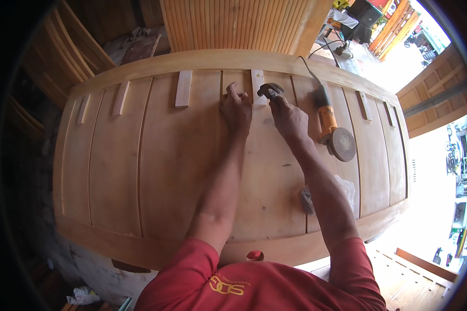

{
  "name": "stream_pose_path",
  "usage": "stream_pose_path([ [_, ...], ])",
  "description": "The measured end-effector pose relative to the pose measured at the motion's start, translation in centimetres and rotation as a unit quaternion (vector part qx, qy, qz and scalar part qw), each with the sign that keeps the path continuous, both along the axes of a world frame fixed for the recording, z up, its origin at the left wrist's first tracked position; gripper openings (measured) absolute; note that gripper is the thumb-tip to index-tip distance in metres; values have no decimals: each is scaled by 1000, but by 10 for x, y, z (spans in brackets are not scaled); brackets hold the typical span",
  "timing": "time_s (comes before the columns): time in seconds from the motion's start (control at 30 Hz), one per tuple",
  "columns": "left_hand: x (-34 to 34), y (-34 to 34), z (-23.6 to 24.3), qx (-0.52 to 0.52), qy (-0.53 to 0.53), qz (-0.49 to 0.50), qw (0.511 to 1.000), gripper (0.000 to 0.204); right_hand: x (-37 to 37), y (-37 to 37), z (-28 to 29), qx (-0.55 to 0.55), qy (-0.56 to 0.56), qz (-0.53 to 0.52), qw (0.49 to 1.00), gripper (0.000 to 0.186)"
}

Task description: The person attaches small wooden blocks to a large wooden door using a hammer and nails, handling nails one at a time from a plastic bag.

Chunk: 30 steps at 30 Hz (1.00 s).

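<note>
Over the planked wooden panel [192,160], both bare forearms reached forward, bringing the hands close together near its far edge. The right hand [290,119] had its fingers wrapped around a hammer [273,90], whose dark head sat just beyond the knuckles, toward the left. The left hand [237,110] pointed away from the body with fingers curled; whether they pinched anything could not be told. Just right of those fingertips lay a pale wood strip [257,81].
</note>
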State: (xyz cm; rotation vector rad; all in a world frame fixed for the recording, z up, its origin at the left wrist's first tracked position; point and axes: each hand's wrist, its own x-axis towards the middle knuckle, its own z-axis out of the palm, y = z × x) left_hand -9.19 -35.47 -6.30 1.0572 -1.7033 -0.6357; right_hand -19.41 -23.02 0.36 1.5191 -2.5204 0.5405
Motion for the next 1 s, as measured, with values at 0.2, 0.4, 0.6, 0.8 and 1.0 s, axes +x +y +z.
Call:
stream_pose_path([
  [0.2,3,-5,-1,4,-5,35,999,41,17,-7,35,-277,-9,26,960,29],
  [0.4,3,-9,-4,67,29,12,997,45,7,-11,10,-4,6,-11,1000,30],
  [0.6,2,-6,-1,99,31,7,995,48,20,0,4,-299,-14,26,954,29],
  [0.8,8,-10,-4,58,44,4,997,48,11,-7,20,-148,-29,7,989,29],
  [1.0,8,-5,0,88,52,-15,995,48,8,-7,1,33,-23,-27,999,29],
])
